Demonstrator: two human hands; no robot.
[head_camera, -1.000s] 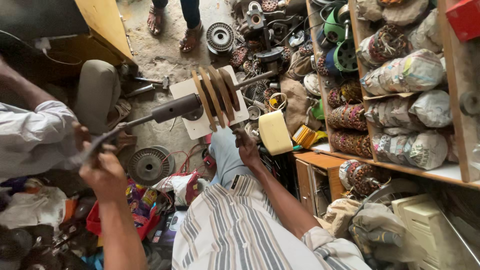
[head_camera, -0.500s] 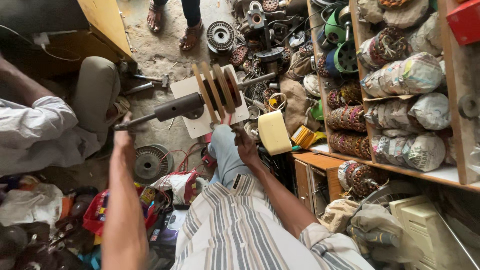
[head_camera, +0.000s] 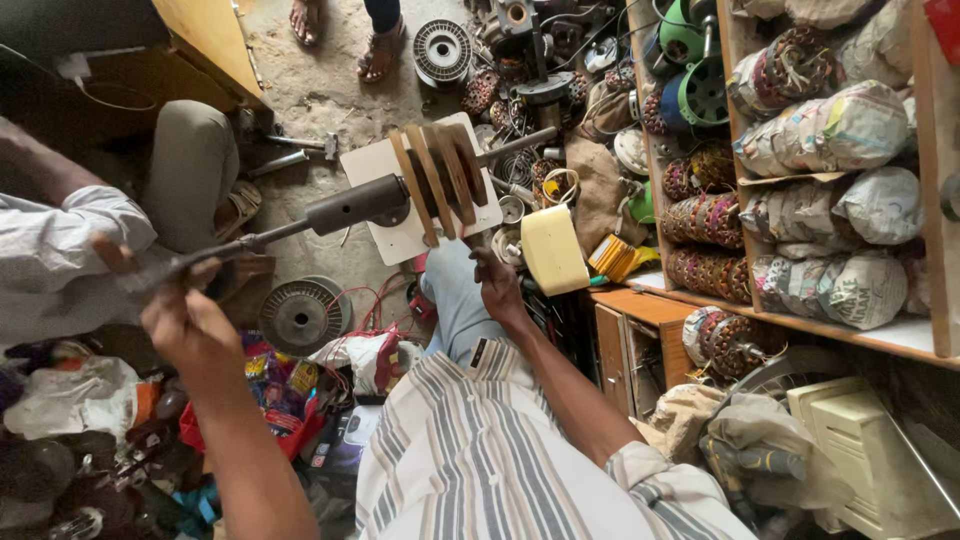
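My left hand (head_camera: 185, 320) is closed around the crank handle (head_camera: 150, 275) of a hand coil winder at the lower left. The winder's dark metal shaft (head_camera: 350, 207) runs up and right to a stack of wooden formers (head_camera: 440, 178), in front of a white board (head_camera: 400, 235). My right hand (head_camera: 497, 288) reaches up under the formers with its fingertips at their lower edge. Whether it pinches a wire is too small to tell. My striped shirt (head_camera: 480, 450) fills the bottom.
Another person's white sleeve (head_camera: 60, 250) and bent knee (head_camera: 190, 165) are close on the left. Sandalled feet (head_camera: 375, 50) stand at the top. A cream container (head_camera: 555, 250), a round metal disc (head_camera: 300, 315), shelves of wrapped coils (head_camera: 830, 200) and a wooden cabinet (head_camera: 630, 335) crowd around.
My left hand has swung the crank round: up and towards the shaft half a second ago, now back down to the left. The right hand stays under the formers.
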